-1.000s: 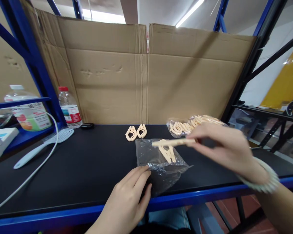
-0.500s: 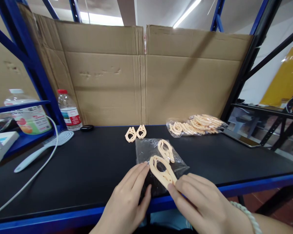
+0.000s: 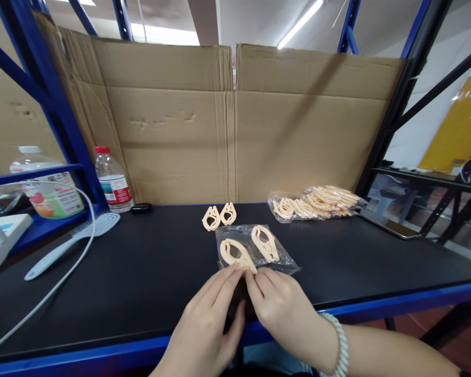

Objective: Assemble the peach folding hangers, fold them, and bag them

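A clear plastic bag [image 3: 282, 258] lies near the table's front edge, between and beyond the hands. On it at the right rests a cream folding hanger piece [image 3: 273, 250]. A second cream piece [image 3: 228, 246] is at the bag's left, its lower end between my hands. My right hand [image 3: 280, 303] pinches that lower end. My left hand [image 3: 208, 311] has its fingertips together at the bag's near edge, beside the piece, with the thumb apart below; the bag's near part is hidden under the hands. Two more cream pieces, a left one [image 3: 206, 226] and a right one [image 3: 224, 219], stand behind the bag.
Bagged cream pieces [image 3: 325, 203] lie at the back right beside a phone-like flat object [image 3: 392, 224]. At the left are a hairbrush [image 3: 58, 255], a white cable [image 3: 68, 269], a red-capped bottle [image 3: 115, 188] and a black case [image 3: 141, 208]. Cardboard [image 3: 172, 125] stands behind.
My right hand has moved left with the cream piece, which now lies at the bag's left part instead of over its front. My left hand has barely moved.
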A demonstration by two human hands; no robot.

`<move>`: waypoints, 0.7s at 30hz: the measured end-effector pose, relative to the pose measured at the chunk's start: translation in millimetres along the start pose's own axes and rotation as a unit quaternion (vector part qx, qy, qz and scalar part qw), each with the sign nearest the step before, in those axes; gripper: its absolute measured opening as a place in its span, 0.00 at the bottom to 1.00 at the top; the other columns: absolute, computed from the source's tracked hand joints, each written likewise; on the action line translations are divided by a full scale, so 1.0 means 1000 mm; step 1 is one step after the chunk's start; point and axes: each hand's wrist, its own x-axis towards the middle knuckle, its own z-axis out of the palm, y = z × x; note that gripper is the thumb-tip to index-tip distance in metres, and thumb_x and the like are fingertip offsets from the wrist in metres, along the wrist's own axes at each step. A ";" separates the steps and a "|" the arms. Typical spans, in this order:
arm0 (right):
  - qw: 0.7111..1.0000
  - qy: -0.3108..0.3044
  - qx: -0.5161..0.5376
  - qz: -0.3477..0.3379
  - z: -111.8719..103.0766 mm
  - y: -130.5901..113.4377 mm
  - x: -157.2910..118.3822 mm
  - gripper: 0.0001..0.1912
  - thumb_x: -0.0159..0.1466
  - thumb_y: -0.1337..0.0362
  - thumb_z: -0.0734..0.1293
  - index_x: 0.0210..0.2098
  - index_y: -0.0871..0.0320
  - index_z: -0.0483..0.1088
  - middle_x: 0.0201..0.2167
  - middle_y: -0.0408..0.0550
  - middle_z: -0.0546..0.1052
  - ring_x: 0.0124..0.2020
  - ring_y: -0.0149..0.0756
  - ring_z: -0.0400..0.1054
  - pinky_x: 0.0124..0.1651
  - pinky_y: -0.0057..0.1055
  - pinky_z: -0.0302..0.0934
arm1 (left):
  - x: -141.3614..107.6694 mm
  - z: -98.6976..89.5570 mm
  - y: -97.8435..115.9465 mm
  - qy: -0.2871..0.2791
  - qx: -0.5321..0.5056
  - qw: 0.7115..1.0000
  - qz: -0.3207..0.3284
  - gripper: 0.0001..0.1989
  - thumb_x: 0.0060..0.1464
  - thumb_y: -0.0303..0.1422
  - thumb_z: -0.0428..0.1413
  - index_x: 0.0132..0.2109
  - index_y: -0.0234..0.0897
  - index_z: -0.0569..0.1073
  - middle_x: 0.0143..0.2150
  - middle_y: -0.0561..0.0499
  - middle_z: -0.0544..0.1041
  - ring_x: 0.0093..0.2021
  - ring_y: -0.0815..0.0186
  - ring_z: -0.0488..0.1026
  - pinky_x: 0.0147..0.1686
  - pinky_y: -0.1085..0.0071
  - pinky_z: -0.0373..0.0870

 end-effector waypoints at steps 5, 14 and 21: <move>0.998 -0.043 0.038 0.017 0.008 -0.002 0.005 0.10 0.57 0.76 0.65 0.39 0.70 0.71 0.29 0.54 0.74 0.31 0.40 0.68 0.34 0.35 0.67 | -0.001 0.000 0.000 -0.005 0.001 1.000 -0.002 0.23 0.56 0.28 0.50 0.59 0.33 0.61 0.56 0.42 0.69 0.55 0.60 0.68 0.54 0.64 0.70; 0.956 -0.164 0.242 -0.010 -0.011 0.016 0.008 0.15 0.61 0.75 0.59 0.47 0.66 0.68 0.46 0.54 0.72 0.53 0.37 0.62 0.62 0.32 0.53 | 0.002 0.000 0.001 0.009 0.003 1.000 -0.002 0.21 0.56 0.28 0.49 0.57 0.32 0.63 0.54 0.42 0.71 0.53 0.60 0.70 0.51 0.64 0.72; 0.947 -0.123 0.297 -0.010 -0.041 0.035 0.007 0.13 0.61 0.75 0.57 0.39 0.61 0.70 0.36 0.51 0.74 0.42 0.36 0.66 0.48 0.34 0.63 | 0.002 0.000 0.002 0.001 -0.012 1.000 -0.016 0.17 0.56 0.28 0.50 0.53 0.34 0.66 0.53 0.42 0.71 0.54 0.59 0.69 0.52 0.62 0.71</move>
